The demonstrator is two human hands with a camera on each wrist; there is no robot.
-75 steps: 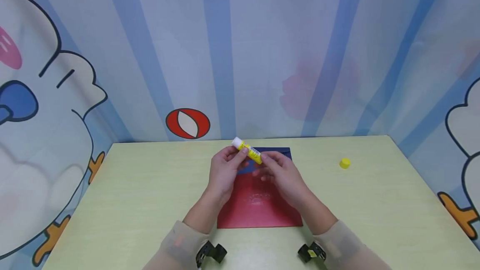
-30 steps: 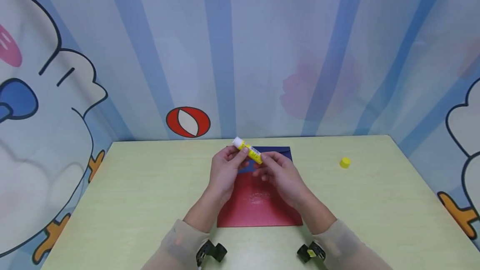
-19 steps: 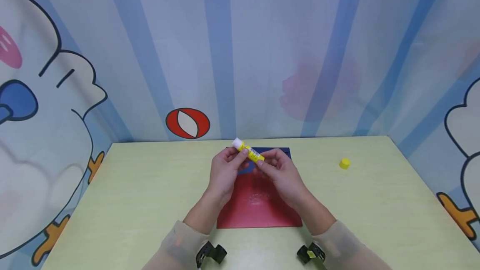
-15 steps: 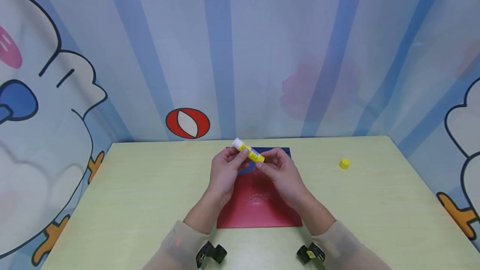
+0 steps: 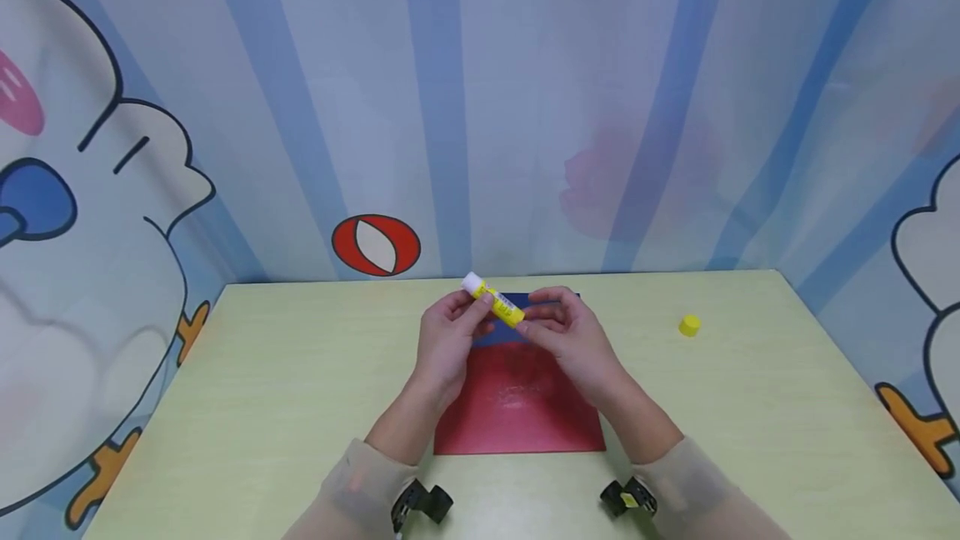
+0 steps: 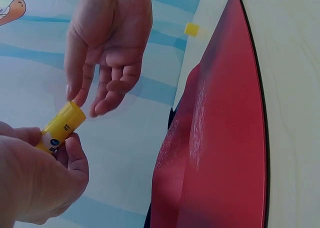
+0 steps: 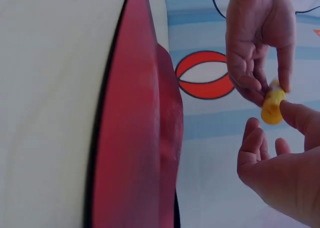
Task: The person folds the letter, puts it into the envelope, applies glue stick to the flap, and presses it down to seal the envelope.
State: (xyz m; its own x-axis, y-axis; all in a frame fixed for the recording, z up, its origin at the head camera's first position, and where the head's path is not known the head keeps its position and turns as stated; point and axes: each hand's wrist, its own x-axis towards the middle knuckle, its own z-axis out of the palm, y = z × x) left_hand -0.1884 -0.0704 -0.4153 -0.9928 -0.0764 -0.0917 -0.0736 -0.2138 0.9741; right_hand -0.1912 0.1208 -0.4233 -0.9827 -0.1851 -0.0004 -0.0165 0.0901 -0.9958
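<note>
My left hand (image 5: 442, 344) pinches a yellow glue stick (image 5: 506, 308) between thumb and fingers, its white end tilted up to the left. At the lower end of the stick is my right hand (image 5: 573, 348). In the right wrist view, the right thumb (image 7: 299, 114) touches the yellow end (image 7: 272, 112), while the other fingers are loosely bent and apart from it. Beneath both hands lies a red sheet or folder (image 5: 517, 423) with a blue upper part (image 5: 495, 337). Whitish smears mark the red surface in the left wrist view.
A small yellow cap (image 5: 689, 326) stands on the pale table (image 5: 750, 407) at the right. Behind the table hangs a blue striped backdrop (image 5: 525, 107) with cartoon figures. Dark wrist cameras (image 5: 423, 503) sit below both sleeves.
The right hand's index finger has lifted away from the glue stick's lower end and its fingers have spread, the thumb staying there. The left hand keeps its grip nearly in place.
</note>
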